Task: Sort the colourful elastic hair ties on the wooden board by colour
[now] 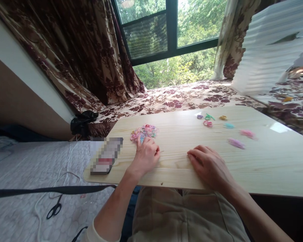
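A pale wooden board [267,168] lies across my lap. On it, left of centre, sits a heap of small coloured rubber bands [144,131]. My left hand [145,155] rests just below the heap, fingers curled, a fingertip touching the heap's near edge. My right hand [208,165] lies palm down on the board with its fingers together and flat, holding nothing. Further right, several small sorted groups of bands [208,123] lie apart by colour: purple, green, pink, yellow, teal.
A blurred-out flat object [106,155] lies on the board's left corner. Scissors [54,209], a white cord and a black strap [40,191] lie on the grey quilt at left. Flowered curtains and a window are behind; a black cloth bundle [82,121] sits by the wall.
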The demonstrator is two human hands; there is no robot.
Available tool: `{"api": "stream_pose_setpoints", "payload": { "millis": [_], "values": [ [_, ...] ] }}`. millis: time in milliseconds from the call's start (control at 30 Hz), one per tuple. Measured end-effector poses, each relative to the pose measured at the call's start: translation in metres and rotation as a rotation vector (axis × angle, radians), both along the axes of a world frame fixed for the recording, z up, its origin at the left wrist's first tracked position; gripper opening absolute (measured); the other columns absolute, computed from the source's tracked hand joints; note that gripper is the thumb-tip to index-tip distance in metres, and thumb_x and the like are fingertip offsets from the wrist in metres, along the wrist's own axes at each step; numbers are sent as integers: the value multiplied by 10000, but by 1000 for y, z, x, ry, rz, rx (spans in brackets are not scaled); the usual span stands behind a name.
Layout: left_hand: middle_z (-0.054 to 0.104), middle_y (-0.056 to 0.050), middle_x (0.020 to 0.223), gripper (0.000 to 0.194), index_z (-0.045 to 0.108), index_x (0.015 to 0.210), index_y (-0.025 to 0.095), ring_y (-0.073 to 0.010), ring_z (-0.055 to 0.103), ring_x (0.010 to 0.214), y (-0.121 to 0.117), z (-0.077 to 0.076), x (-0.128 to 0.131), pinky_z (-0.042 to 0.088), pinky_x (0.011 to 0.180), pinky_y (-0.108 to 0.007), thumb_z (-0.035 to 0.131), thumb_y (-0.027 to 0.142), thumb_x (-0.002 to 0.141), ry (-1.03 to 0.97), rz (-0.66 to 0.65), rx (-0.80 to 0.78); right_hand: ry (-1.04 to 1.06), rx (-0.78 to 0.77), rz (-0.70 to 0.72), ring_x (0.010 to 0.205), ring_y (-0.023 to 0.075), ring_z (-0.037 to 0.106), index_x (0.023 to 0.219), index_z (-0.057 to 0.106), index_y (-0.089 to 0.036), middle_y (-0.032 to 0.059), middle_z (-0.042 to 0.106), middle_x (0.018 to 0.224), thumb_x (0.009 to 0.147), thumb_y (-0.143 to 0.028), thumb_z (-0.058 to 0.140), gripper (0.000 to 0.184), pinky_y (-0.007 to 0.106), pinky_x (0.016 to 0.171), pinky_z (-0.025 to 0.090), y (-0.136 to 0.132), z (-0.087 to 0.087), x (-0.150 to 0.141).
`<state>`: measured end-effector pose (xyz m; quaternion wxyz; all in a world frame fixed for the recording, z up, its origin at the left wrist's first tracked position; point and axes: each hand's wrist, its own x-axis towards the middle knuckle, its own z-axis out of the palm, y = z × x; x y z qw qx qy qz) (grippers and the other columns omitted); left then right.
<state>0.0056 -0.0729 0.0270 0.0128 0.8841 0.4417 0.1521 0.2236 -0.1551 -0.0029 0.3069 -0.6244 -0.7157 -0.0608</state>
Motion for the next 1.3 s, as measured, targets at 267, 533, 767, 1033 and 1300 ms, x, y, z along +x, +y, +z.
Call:
{"api": "stream_pose_setpoints", "payload": {
  "millis": [267, 533, 767, 1033, 1300],
  "values": [
    [644, -27, 883, 152, 630, 789, 204, -203, 535, 1016, -25, -4, 21, 229, 1144, -515, 515, 163, 878, -128, -169, -107, 38, -52, 210, 863, 191, 626, 959, 699, -210, 63, 691, 901, 889, -217, 532, 181, 333, 796, 499, -1, 3, -2],
    [645, -36, 960, 151, 615, 838, 215, -211, 529, 1064, -25, -5, 26, 258, 1129, -504, 483, 181, 902, -161, -224, -148, 45, -15, 225, 847, 187, 631, 957, 695, -225, 62, 694, 894, 899, -192, 528, 180, 325, 764, 513, -2, 5, -2],
    [663, -27, 956, 132, 628, 811, 215, -194, 553, 1044, -27, -3, 28, 341, 1078, -422, 526, 161, 874, -250, -268, -230, 94, -31, 234, 823, 161, 613, 854, 682, -227, 49, 681, 860, 926, -210, 490, 206, 279, 732, 486, -3, 6, -3],
    [648, -34, 934, 115, 594, 780, 201, -215, 542, 1034, -24, -12, 22, 313, 1087, -479, 529, 156, 863, -269, -160, -147, 116, -86, 236, 800, 161, 594, 794, 639, -210, 37, 654, 814, 930, -235, 485, 208, 288, 732, 458, -2, 4, -2],
    [662, -32, 935, 135, 590, 804, 218, -236, 539, 1080, -32, -26, 9, 276, 1091, -522, 502, 163, 891, -315, 15, 38, 102, -88, 67, 804, 168, 609, 781, 651, -221, 34, 678, 842, 923, -247, 475, 228, 314, 768, 440, -11, 13, 4]
  ]
}}
